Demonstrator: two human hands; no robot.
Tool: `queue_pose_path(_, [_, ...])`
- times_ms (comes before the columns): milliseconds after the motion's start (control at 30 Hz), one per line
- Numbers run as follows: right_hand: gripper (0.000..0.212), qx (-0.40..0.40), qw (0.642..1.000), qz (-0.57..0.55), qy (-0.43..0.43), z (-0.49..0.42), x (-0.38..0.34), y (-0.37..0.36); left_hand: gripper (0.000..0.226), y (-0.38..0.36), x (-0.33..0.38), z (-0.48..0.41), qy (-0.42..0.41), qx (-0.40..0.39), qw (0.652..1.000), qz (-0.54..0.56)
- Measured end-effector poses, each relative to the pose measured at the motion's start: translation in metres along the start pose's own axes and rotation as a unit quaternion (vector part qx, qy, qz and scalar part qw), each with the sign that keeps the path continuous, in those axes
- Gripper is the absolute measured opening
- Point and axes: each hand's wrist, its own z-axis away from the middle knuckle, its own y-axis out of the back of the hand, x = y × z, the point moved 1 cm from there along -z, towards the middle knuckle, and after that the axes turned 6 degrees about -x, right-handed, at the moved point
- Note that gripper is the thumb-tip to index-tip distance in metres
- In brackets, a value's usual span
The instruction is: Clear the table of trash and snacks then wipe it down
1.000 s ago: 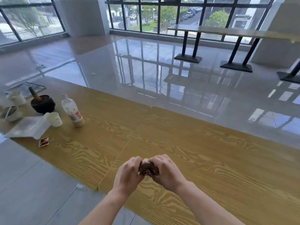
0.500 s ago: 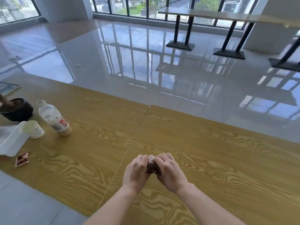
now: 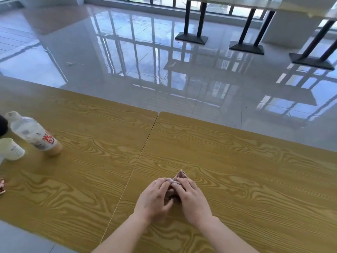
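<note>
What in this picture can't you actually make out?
All in the head view.
1. The cloth: mostly covered by the left hand and right hand gripping it; only a corner shows.
2. The dark object: cut off by the left edge.
3. The wrapper: also cut by the left edge.
4. The bottle: label print too small to read.

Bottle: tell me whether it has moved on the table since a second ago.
No. The bottle stands beside the white cup, left of the table seam, as before; only the camera has shifted.
</note>
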Motion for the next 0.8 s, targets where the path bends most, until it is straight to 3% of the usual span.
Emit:
queue_pose_path(167, [0.053, -0.008, 0.999, 0.000, -0.031, 0.001, -0.006, -0.004, 0.041, -0.012, -0.008, -0.005, 0.005, -0.042, 0.996, -0.079])
queue_pose_path(267, [0.055, -0.013, 0.999, 0.002, -0.044, -0.001, -0.007, -0.003, 0.036, -0.014, -0.008, -0.005, 0.031, -0.032, 0.997, -0.061])
queue_pose_path(433, [0.058, -0.040, 0.998, -0.011, -0.057, -0.003, -0.007, -0.002, 0.047, -0.011, -0.004, -0.007, 0.055, -0.068, 0.995, -0.050])
queue_pose_path(567, [0.071, -0.047, 0.993, -0.087, -0.060, -0.001, -0.008, 0.016, 0.069, 0.010, 0.003, -0.008, 0.085, -0.099, 0.991, -0.016])
queue_pose_path(800, [0.050, 0.000, 0.989, -0.096, -0.112, 0.008, 0.002, 0.068, 0.077, 0.048, 0.024, -0.018, 0.122, -0.064, 0.988, -0.076])
